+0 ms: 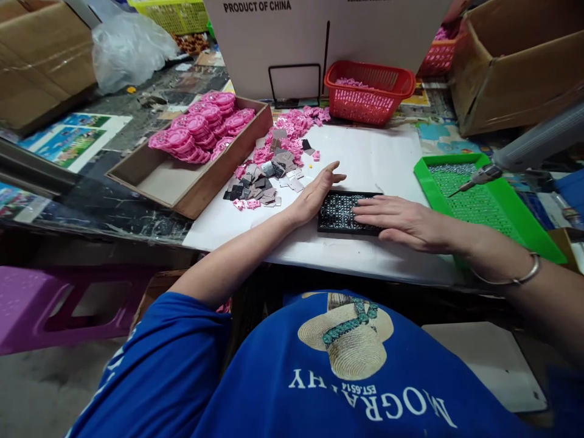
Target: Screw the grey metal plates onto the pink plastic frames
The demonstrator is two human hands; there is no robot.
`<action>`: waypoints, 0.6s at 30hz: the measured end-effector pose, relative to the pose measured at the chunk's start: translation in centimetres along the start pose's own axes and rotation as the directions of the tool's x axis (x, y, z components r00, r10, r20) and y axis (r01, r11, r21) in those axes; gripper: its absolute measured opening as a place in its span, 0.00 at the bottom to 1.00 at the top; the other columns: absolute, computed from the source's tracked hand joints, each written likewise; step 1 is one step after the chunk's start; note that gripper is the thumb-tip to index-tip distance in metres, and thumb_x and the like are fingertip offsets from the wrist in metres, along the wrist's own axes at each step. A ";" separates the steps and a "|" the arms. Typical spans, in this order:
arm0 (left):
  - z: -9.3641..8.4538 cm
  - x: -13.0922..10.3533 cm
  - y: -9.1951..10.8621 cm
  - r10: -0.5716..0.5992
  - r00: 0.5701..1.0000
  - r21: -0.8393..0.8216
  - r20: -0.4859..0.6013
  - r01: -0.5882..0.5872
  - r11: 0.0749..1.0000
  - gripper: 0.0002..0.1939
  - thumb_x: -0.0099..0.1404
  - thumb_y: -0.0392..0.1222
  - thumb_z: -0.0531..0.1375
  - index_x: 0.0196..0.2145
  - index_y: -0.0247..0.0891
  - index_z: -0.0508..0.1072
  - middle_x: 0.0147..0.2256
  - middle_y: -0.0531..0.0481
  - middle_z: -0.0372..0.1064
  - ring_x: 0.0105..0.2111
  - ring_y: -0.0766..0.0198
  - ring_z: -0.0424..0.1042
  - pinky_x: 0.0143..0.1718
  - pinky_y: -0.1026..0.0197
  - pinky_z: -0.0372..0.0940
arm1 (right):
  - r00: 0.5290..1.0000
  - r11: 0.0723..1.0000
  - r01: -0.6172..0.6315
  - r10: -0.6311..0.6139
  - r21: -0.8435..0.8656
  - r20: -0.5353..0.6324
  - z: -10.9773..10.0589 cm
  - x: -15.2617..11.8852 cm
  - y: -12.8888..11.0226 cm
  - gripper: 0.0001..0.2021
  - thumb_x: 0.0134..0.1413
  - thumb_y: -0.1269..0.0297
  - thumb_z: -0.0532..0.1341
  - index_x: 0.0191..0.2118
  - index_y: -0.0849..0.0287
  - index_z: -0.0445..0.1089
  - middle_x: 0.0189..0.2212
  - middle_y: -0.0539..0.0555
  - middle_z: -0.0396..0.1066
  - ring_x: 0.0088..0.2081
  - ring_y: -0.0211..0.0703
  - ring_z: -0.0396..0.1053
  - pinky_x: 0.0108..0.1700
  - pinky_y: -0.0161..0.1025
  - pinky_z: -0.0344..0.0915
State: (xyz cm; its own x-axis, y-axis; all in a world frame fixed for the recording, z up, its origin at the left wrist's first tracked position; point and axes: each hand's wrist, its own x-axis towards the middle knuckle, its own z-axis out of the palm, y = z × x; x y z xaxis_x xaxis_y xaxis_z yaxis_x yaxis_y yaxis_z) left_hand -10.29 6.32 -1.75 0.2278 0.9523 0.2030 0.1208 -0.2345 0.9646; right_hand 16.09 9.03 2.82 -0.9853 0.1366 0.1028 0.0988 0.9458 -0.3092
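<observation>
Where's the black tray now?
In the head view, the black tray sits just right of centre on the white sheet, left hand by its left end, right hand over its right end.

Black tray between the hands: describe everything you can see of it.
The black tray is shallow and rectangular, with a low raised rim, and looks like plastic. Small, shiny dark metallic-looking pieces cover its visible floor. It lies flat on the white sheet. The right hand lies across its right part, hiding that end. The left hand is at its left end; whether it touches is unclear.
</observation>
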 end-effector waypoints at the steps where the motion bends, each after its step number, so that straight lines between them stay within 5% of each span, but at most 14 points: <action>1: 0.0 0.0 0.1 0.001 1.000 0.010 0.000 -0.001 1.000 0.46 0.67 0.74 0.37 0.68 0.37 0.52 0.61 0.35 0.65 0.63 0.48 0.62 0.67 0.45 0.49 | 1.000 1.000 -0.013 0.013 -0.010 0.020 -0.1 -0.4 0.0 0.25 0.69 0.61 0.52 0.69 0.54 0.55 0.66 0.54 0.61 0.70 0.49 0.52 0.69 0.60 0.55; 6: 0.0 -0.1 0.2 0.009 1.000 0.044 -0.009 -0.009 0.999 0.44 0.68 0.73 0.38 0.67 0.39 0.54 0.60 0.37 0.66 0.63 0.49 0.63 0.66 0.47 0.51 | 0.991 1.000 -0.026 0.025 0.012 0.132 1.1 0.9 -0.8 0.29 0.69 0.55 0.50 0.71 0.57 0.48 0.70 0.56 0.53 0.72 0.50 0.48 0.70 0.60 0.52; 12: -0.1 -0.2 0.5 -0.004 1.000 0.078 0.009 0.003 0.997 0.43 0.69 0.72 0.36 0.67 0.39 0.54 0.60 0.38 0.66 0.63 0.51 0.63 0.66 0.47 0.52 | 0.993 0.997 -0.012 0.003 0.079 0.117 2.2 5.2 -1.0 0.32 0.68 0.49 0.48 0.70 0.64 0.52 0.70 0.63 0.52 0.72 0.53 0.44 0.72 0.58 0.48; 18: 0.0 -0.3 0.6 -0.010 1.000 0.027 0.013 0.010 1.000 0.45 0.68 0.73 0.38 0.68 0.35 0.53 0.61 0.35 0.65 0.63 0.49 0.63 0.66 0.46 0.52 | 0.979 0.978 -0.199 0.195 0.060 0.059 1.8 3.0 0.1 0.36 0.67 0.47 0.48 0.72 0.60 0.42 0.73 0.61 0.39 0.73 0.54 0.40 0.73 0.59 0.45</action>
State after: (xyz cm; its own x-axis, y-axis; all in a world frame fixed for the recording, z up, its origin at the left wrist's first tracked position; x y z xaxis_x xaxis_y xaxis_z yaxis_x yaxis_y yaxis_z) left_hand -10.32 5.92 -1.24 0.2393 0.9520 0.1910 0.1493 -0.2305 0.9616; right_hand 12.87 8.99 1.41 -0.9535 0.3009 -0.0151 0.2839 0.8804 -0.3798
